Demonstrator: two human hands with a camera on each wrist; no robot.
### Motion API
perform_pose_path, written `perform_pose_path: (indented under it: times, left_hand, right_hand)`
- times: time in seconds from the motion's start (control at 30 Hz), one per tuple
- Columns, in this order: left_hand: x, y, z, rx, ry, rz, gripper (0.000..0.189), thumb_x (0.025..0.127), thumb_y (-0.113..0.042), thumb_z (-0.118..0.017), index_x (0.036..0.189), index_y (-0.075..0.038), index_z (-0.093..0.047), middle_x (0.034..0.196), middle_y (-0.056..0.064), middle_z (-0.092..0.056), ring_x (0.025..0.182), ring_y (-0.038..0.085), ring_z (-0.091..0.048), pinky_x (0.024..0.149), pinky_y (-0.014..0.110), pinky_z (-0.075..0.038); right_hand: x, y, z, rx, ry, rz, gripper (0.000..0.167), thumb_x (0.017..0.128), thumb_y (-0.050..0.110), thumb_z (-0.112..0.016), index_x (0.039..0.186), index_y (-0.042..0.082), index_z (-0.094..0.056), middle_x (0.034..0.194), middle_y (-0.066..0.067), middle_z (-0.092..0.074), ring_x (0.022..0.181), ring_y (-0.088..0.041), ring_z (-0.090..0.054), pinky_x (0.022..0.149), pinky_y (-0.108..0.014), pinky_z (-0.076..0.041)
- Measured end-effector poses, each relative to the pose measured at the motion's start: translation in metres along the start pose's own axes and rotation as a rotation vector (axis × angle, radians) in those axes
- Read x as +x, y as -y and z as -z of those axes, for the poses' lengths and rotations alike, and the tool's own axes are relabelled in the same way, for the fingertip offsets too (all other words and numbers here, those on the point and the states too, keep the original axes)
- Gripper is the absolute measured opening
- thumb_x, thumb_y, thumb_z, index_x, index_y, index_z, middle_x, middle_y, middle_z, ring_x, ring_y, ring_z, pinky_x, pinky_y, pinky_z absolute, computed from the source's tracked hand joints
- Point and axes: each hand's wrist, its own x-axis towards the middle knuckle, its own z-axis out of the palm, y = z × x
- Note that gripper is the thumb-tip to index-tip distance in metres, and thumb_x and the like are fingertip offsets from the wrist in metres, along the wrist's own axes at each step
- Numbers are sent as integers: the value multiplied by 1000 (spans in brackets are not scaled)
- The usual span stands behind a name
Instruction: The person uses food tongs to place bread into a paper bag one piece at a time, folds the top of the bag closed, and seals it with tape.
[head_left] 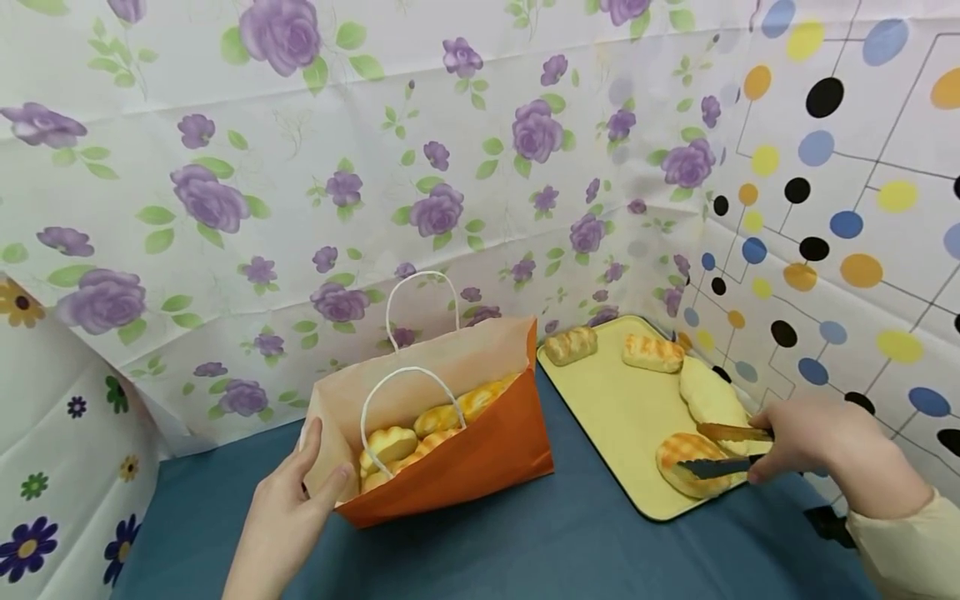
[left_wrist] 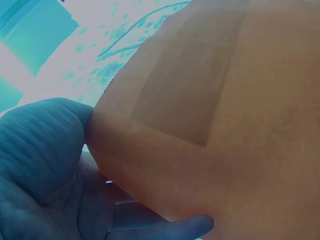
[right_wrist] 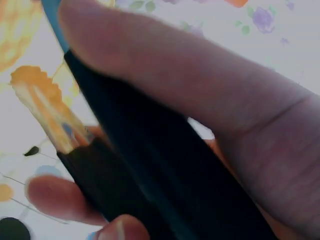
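Observation:
My left hand grips the left side of an orange paper bag, thumb toward the front edge and fingers toward the back; the left wrist view shows the bag's side panel close up. The bag stands with its mouth open and its two white handles up. Several bread pieces lie inside, partly hidden by the front wall. My right hand holds tongs by their dark handles. The tongs' spread tips are at a round bread with a grid pattern on the yellow tray.
A pale oval bread lies behind the round one along the tray's right side. Two small rolls, one browner and one golden, sit at the tray's far end. Patterned cloth walls stand behind the blue tabletop.

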Motion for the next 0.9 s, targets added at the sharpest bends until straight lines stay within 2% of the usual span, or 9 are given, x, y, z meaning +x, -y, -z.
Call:
perform_pose_path:
  times: [0.07,0.17,0.3,0.4,0.6,0.67,0.8,0.9]
  left_hand:
    - [0,1,0,2,-2,-1,85,108,-49,-62,169,-5,-22,174,16,-20,153,47,-34,115,67,-37]
    - [-1,1,-1,0,1,4,85,108,-49,-62,169,-6,-22,174,15,-19,153,47,-32,116,67,-36]
    - [-1,2,-2,-7,6,11,85,108,-50,-61,170,-7,-21,174,16,-19,153,48,-31,116,67,-35]
    - [-1,1,-1,-15,13,23,86,108,-50,-61,170,-8,-20,174,17,-18,154,48,-30,117,67,-34]
    - [0,0,-1,-16,20,38,85,109,-48,-61,171,-9,-18,175,18,-17,155,48,-29,118,67,-33]
    - [0,0,-1,-13,21,42,84,109,-48,-61,171,-9,-18,175,18,-17,154,48,-29,118,67,-33]
    - [0,1,-2,-6,24,37,85,109,-48,-61,171,-9,-19,174,18,-18,154,48,-30,118,66,-33]
    - [1,1,-3,1,28,21,85,109,-49,-60,170,-7,-19,174,17,-18,154,48,-30,118,67,-33]
  right_hand:
    - [0,5,7,-24,-1,-13,66,73,55,-94,120,11,-79,87,-1,-63,74,-23,-55,62,-45,-44]
    - [2,12,12,-58,-11,-24,79,71,51,-97,131,4,-75,103,-6,-72,78,-24,-58,63,-46,-49]
    - [5,16,4,-109,-55,0,72,69,43,-96,125,3,-77,109,-12,-74,74,-22,-57,58,-40,-48]
    - [8,15,-3,-104,-75,10,68,69,42,-96,123,4,-78,108,-11,-74,72,-21,-55,56,-38,-45]
    - [11,6,-10,-55,-56,46,67,71,44,-98,123,6,-79,90,-1,-67,69,-21,-51,56,-38,-39]
    - [12,0,-12,-64,-52,79,65,71,44,-98,123,8,-81,88,2,-66,71,-19,-54,56,-37,-42]
    - [13,-14,-17,-110,-94,155,65,70,50,-98,122,14,-82,99,0,-74,78,-20,-65,60,-41,-53]
    - [11,-25,-21,-124,-155,174,71,70,54,-97,128,17,-81,110,-2,-77,82,-20,-68,61,-42,-55]
